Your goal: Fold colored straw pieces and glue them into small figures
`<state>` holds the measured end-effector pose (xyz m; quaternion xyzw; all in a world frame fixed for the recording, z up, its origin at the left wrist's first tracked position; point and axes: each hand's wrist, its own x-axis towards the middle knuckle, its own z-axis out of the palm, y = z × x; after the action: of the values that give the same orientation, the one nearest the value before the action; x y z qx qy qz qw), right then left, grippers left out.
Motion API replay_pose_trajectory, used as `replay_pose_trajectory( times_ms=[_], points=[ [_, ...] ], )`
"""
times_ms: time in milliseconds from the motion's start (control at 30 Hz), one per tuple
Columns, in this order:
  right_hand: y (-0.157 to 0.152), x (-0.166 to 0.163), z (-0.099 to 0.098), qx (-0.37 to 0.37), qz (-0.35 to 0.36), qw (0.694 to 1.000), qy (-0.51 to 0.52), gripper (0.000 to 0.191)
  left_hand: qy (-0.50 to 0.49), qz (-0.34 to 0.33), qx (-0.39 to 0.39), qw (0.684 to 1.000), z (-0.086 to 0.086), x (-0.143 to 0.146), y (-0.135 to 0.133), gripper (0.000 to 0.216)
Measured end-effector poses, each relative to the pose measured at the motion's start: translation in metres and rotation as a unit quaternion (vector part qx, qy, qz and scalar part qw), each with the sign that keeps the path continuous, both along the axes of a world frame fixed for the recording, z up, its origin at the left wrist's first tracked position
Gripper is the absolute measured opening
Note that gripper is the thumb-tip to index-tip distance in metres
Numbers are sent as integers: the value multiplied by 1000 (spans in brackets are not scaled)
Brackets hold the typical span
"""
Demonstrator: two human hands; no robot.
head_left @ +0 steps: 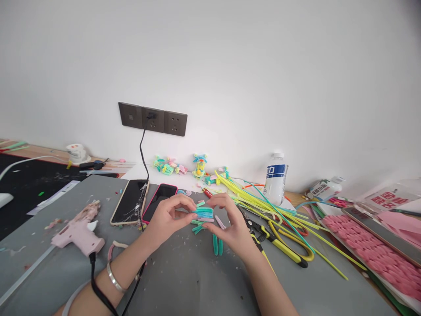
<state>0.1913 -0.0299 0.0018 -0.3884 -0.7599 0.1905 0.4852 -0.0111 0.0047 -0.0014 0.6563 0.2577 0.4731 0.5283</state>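
Observation:
My left hand [167,219] and my right hand [230,224] meet above a grey mat [184,281]. Between their fingertips they pinch a small bundle of teal pipe-cleaner pieces [203,213], with a pale pink strip along its underside. Both hands are closed on it, one from each side. Short teal pipe-cleaner offcuts [217,245] lie on the mat just under my right hand. A silver bangle and a black cord sit on my left wrist.
A pink glue gun [80,230] lies at the left, its black cable running to a wall socket [153,118]. Two phones [144,202] lie behind the hands. Yellow-handled pliers [279,241], long yellow and teal pipe cleaners [269,206], a water bottle [275,182], pink pieces [371,250] and small finished figures [184,167] sit right and behind.

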Motion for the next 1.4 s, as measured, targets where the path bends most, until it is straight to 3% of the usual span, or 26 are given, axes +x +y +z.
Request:
replay_pose_trajectory(
  times_ms=[200, 1400],
  points=[
    [0, -3, -1, 39, 21, 999, -23, 15, 17, -17, 24, 999, -3, 1, 0, 3],
    [-2, -3, -1, 27, 21, 999, -32, 13, 29, -35, -15, 999, -2, 0, -2, 6]
  ],
)
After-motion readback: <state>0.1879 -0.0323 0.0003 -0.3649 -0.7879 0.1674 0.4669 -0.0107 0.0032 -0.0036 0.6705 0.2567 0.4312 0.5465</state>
